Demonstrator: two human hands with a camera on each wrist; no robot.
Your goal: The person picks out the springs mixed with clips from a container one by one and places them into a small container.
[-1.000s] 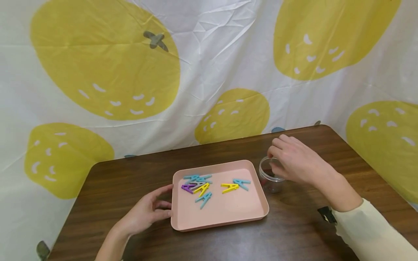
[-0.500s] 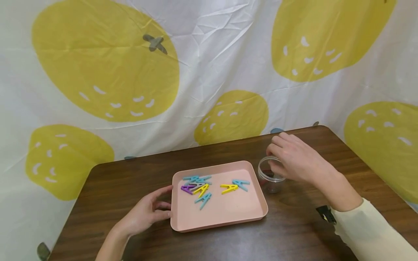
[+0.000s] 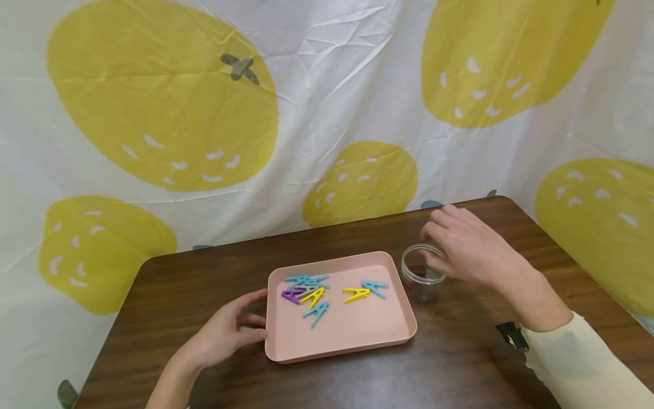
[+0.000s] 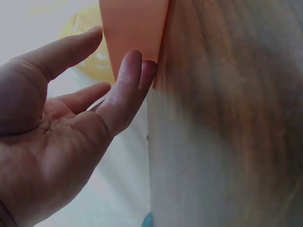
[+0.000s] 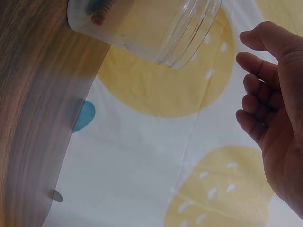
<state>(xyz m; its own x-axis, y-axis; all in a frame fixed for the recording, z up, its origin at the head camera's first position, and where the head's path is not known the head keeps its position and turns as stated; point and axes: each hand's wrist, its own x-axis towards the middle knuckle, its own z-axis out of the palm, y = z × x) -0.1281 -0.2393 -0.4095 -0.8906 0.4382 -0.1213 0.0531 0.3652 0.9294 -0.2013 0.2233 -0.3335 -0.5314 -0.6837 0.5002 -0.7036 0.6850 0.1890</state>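
Note:
On the tray's left side, my left hand [image 3: 225,329] touches the wall with relaxed fingertips; the left wrist view has the fingers against the pink wall. The pink tray [image 3: 357,332] carries several plastic clothespins: blue ones such as the front clothespin [image 3: 317,313], a purple clothespin [image 3: 292,296], a grey one partly covered, and yellow ones such as the right yellow clothespin [image 3: 356,295]. My right hand [image 3: 467,247] hovers at the rim of a clear jar [image 3: 425,288], fingers loosely bent and holding nothing. Inside the jar lies a small dark reddish ridged thing [image 5: 102,12], its kind unclear.
The dark wooden table [image 3: 214,272] has rounded back corners. A white cloth with a yellow fruit print [image 3: 317,113] hangs right behind it and along the right side. The jar stands close beside the tray's right wall.
My right hand has risen slightly and drawn a little to the right of the jar, so more of the jar's inside shows. The left hand and the clothespins keep their places.

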